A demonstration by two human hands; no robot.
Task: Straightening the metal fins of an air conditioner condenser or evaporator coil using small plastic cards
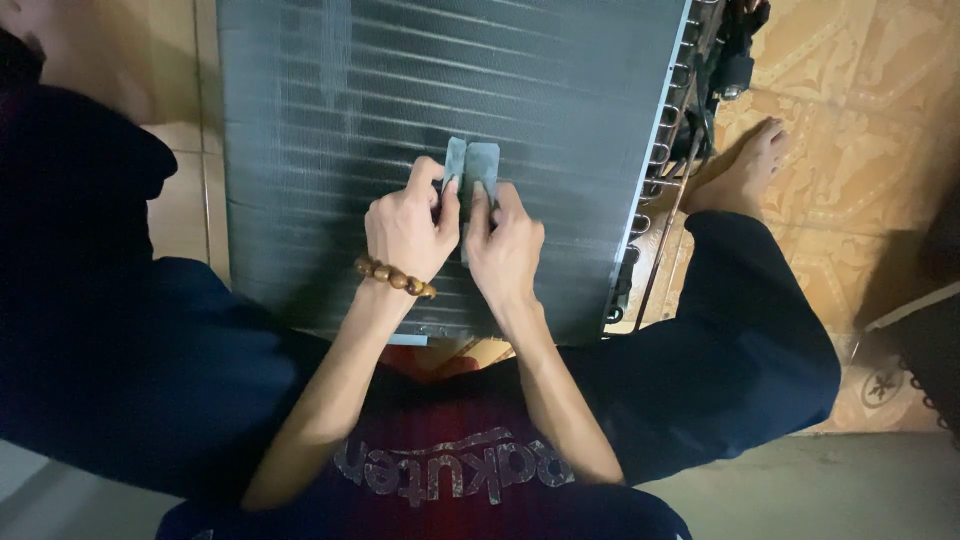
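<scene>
Left hand (405,232) and right hand (503,243) both grip fin comb (472,165) on condenser coil (330,120) | risk: a slip likely bends fins

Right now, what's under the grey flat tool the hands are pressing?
The grey flat tool lies on the finned coil panel, pressed by left hand and right hand. Fins show around it; those beneath the tool and fingers are covered.

left hand (408,228) and right hand (503,240) side by side, fingers curled, thumbs extended forward
</scene>
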